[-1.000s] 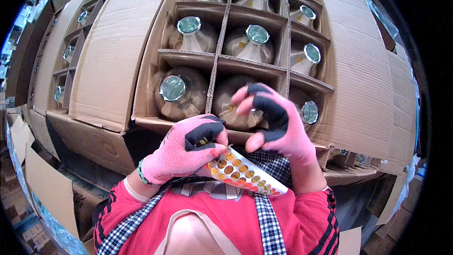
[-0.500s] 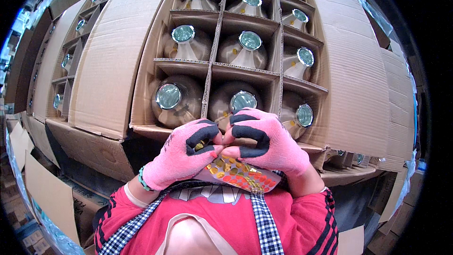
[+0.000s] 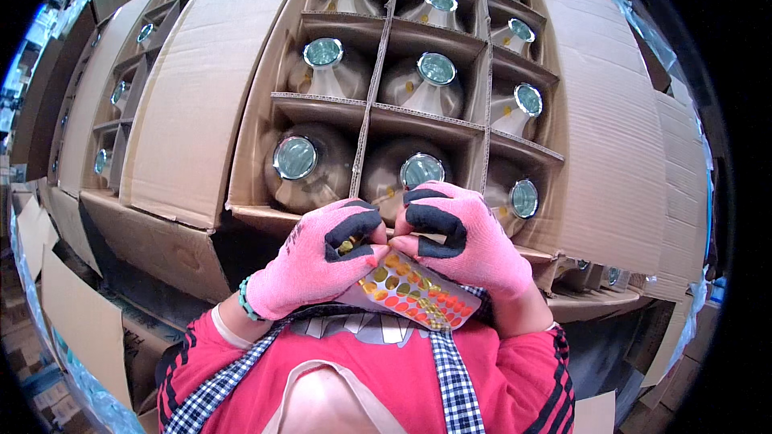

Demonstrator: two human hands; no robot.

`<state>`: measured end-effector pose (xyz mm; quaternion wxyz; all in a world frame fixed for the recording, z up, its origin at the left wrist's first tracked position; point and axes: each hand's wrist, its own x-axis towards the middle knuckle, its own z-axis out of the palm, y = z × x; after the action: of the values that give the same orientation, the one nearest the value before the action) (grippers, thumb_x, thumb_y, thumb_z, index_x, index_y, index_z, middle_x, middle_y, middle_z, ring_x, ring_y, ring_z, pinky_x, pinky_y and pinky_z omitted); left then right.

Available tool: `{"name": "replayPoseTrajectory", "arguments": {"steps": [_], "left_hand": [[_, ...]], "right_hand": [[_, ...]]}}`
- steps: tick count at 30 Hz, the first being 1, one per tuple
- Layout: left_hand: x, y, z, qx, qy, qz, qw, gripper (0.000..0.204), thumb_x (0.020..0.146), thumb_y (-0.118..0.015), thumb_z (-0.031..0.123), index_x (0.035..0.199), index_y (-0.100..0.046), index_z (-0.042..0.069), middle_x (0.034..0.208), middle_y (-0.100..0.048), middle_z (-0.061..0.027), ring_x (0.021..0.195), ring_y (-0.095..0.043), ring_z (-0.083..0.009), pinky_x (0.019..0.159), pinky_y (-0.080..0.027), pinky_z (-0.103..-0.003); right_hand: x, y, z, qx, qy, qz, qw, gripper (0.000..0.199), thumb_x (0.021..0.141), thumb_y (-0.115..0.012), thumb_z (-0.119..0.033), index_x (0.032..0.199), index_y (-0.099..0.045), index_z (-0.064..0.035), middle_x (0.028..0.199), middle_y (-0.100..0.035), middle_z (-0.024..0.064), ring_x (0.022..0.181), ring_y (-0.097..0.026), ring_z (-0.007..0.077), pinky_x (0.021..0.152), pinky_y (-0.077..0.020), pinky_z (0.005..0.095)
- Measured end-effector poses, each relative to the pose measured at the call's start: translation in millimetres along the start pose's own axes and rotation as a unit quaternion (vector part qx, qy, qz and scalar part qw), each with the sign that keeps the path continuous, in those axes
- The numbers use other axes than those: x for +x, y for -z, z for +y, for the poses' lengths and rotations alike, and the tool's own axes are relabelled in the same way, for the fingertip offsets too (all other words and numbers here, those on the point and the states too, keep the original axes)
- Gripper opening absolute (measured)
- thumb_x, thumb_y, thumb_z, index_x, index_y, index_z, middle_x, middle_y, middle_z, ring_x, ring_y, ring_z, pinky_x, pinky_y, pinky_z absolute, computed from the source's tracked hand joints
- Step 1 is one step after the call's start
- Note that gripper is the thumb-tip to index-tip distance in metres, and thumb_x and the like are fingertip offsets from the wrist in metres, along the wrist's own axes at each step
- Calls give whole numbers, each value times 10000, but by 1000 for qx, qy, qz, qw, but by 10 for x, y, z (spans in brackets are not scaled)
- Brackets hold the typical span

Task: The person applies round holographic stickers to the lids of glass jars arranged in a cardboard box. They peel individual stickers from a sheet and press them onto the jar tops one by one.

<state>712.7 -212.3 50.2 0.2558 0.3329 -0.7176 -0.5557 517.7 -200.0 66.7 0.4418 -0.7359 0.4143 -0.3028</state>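
Left hand (image 3: 318,269) and right hand (image 3: 462,241), both pink-gloved, are pinching a sheet of round stickers (image 3: 410,293) between them, fingertips meeting at its top edge; bottle caps (image 3: 422,170) sitting just beyond, inside a divided carton (image 3: 257,112).

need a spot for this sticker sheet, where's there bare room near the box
Free: the box's right flap and left flap, both bare cardboard. Crowded: every cell of the divider holds a bottle. Both hands, left and right, meet over the sticker sheet, at the box's near edge.
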Motion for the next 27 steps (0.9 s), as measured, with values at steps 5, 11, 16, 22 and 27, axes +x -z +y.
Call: {"name": "replayPoseTrajectory", "arguments": {"steps": [5,11,16,22,27], "left_hand": [[11,-12,18,-5,1,29,1000,108,681,-600,62,710,-512,8,699,-505,-65,694,-487,-180,666,-392,-280],[26,-14,82,-39,23,52,998,141,664,-626,74,734,-530,-2,733,-511,-70,704,-490,-170,685,-392,-274],[-15,151,132,-63,43,82,994,330,674,-649,42,979,-535,-15,850,-540,-59,805,-516,-117,742,-409,-236],[-144,762,226,-45,89,101,990,483,632,-634,-32,1093,-493,0,1155,-473,-96,959,-492,-121,830,-397,-262],[-343,1362,-52,-118,105,210,965,168,682,-641,118,777,-558,7,1121,-495,-130,842,-505,-94,729,-401,-225]], "right_hand": [[-4,-10,20,7,0,23,1000,121,693,-603,-86,717,-507,-16,692,-499,115,686,-501,289,627,-409,351],[9,2,114,65,13,126,990,145,663,-612,-42,734,-494,5,701,-486,111,676,-493,249,638,-397,300],[39,21,181,303,15,199,932,137,742,-583,-82,700,-482,0,756,-511,63,783,-483,153,738,-381,270],[13,-4,273,360,43,282,888,83,740,-561,-43,748,-501,13,788,-522,89,830,-498,195,811,-367,306],[22,76,337,349,88,289,887,153,790,-574,-135,777,-467,-25,813,-479,76,799,-444,208,747,-348,318]]}}
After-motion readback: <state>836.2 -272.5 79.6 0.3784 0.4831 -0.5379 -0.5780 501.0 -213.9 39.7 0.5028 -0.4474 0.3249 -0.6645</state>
